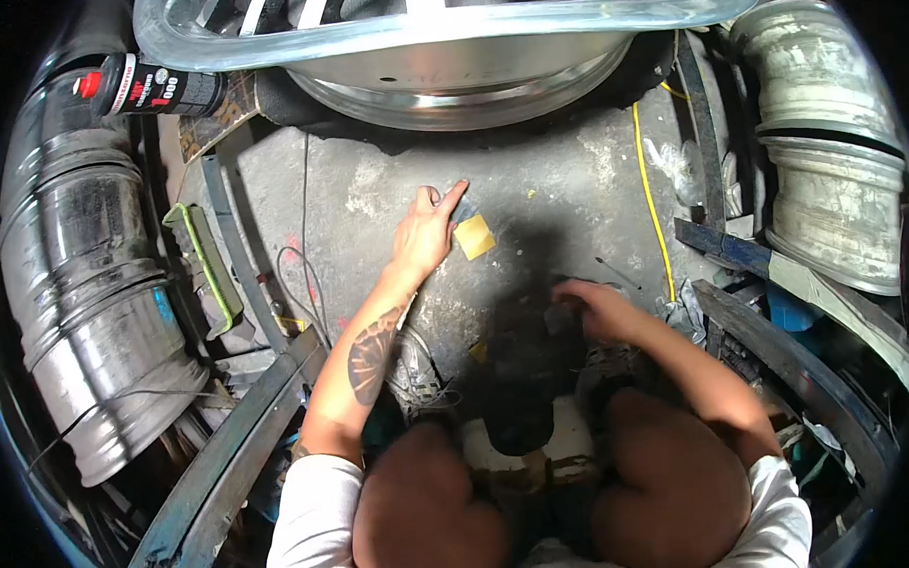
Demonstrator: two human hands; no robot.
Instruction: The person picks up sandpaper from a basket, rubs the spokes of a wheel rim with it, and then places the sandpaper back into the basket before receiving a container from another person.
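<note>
- Black bottle (152, 89) with a red cap (87, 85), lying at the far left corner of the floor (551, 180), and there's print on it!
- Its dark label (177, 91) shows big white digits "000", with a red mark just beside them that looks like a "1".
- The white band (124, 83) near the cap carries red lettering, too small to read.
- Nothing else legible anywhere.
</note>
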